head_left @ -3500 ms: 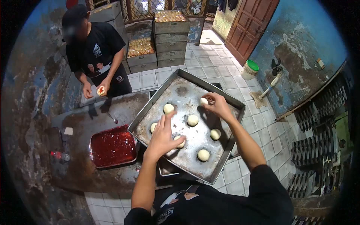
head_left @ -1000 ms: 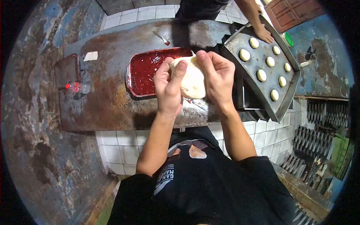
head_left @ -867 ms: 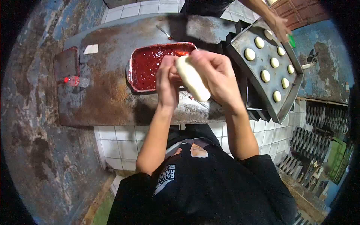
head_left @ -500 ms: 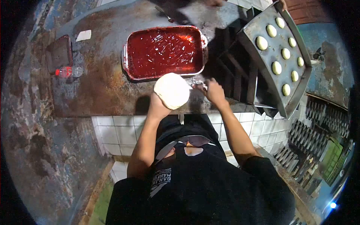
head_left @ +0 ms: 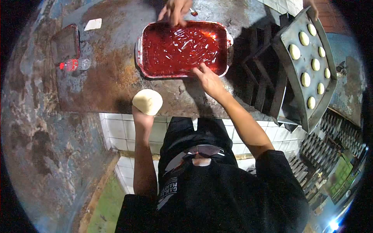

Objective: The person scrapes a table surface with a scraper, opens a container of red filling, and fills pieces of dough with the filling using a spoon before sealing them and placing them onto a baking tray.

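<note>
On the fingers of my left hand (head_left: pixel 143 119) sits a round, pale piece of dough (head_left: pixel 147 101), held up at the table's near edge and hiding most of those fingers. My right hand (head_left: pixel 210 82) reaches over the near right rim of a rectangular tray (head_left: pixel 140 64). Its fingers are drawn together at the edge of the glossy red filling (head_left: pixel 175 50); whatever is between them, if anything, is too small to make out. Another person's hand (head_left: pixel 176 11), blurred, is at the tray's far rim.
Stacked metal baking trays (head_left: pixel 281 62) stand at the right, the top one bearing several dough balls (head_left: pixel 305 79). A second person's hand (head_left: pixel 312 7) touches its far corner. Leftward lie a plastic bottle (head_left: pixel 72 65), a dark small tray (head_left: pixel 66 42) and a white piece (head_left: pixel 93 24).
My left hand has carried the dough leftward, away from the tray. My right hand has moved forward to the filling. Another person's hand has come in at the far rim. The view has shifted slightly.
</note>
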Available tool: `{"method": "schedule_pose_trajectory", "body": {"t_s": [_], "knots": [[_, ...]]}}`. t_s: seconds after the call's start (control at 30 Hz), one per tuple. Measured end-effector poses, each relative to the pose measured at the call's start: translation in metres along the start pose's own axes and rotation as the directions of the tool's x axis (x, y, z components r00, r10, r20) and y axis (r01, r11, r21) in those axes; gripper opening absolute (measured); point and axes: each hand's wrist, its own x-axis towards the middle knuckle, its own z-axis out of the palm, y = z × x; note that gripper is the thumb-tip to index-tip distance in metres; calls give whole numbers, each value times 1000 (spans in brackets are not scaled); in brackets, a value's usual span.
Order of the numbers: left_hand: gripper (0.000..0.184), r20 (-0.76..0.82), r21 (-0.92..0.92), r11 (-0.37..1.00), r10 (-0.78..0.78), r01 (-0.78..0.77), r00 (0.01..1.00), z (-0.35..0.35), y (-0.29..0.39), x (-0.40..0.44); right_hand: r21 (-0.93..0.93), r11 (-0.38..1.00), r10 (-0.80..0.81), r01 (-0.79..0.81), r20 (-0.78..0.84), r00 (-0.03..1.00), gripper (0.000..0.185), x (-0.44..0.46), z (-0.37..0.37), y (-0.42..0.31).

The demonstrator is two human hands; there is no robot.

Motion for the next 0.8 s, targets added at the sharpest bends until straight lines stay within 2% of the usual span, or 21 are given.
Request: {"method": "schedule_pose_trajectory", "body": {"t_s": [0.1, 0.17, 0.2, 0.3, 0.37, 0.4, 0.43, 0.47, 0.53, 0.57, 0.63, 0.67, 0.7, 0.77, 0.8], "knots": [[50, 5, 6, 1000, -24, 24, 1000, 4, 7, 1, -38, 998, -41, 43, 37, 998, 43, 21, 13, 0], [44, -42, -115, 992, -61, 56, 997, 8, 8, 2, -88, 993, -75, 79, 41, 996, 43, 29, 23, 3], [44, -45, -118, 991, -65, 59, 997, 7, 8, 3, -126, 988, -86, 91, 46, 995, 43, 31, 27, 4], [36, -38, -67, 997, -39, 36, 999, 6, 15, 3, -160, 983, -77, 92, 101, 992, 44, 33, 28, 5], [31, -29, 141, 988, 71, -66, 997, 7, 24, 1, -158, 984, -53, 77, 147, 988, 44, 35, 22, 3], [31, -29, 140, 988, 71, -66, 997, 6, 23, 3, -99, 995, 35, -12, 229, 973, 42, 38, 14, 1], [31, 47, 212, 963, 162, -169, 986, 4, 23, 8, -48, 993, 116, -107, 313, 942, 41, 39, 9, -2], [31, 130, 275, 922, 246, -273, 960, 4, 22, 12, -49, 993, 117, -107, 312, 943, 41, 42, 6, 3], [32, 128, 279, 928, 220, -248, 967, 14, 36, 15, 241, 960, 55, -140, 327, 944, 33, 46, -2, 20], [36, 125, 284, 933, 192, -221, 973, 20, 43, 17, 240, 961, 56, -139, 323, 945, 33, 42, -8, 24], [38, 159, 282, 922, 227, -264, 961, 32, 48, 22, 621, 723, 48, -302, 391, 919, 23, 35, -38, 9], [39, 191, 279, 911, 256, -303, 948, 38, 50, 25, 683, 655, 46, -323, 390, 920, 22, 29, -62, -14], [40, 219, 317, 892, 262, -323, 940, 44, 51, 30, 681, 689, 11, -249, 333, 943, 21, 21, -74, -28], [40, 257, 233, 893, 326, -386, 910, 61, 73, 25, 568, 823, -21, -1, 31, 999, 21, 0, -94, -66], [38, 271, 240, 863, 380, -444, 885, 69, 80, 25, 499, 866, 14, -5, -14, 1000, 25, -9, -98, -84]]}}
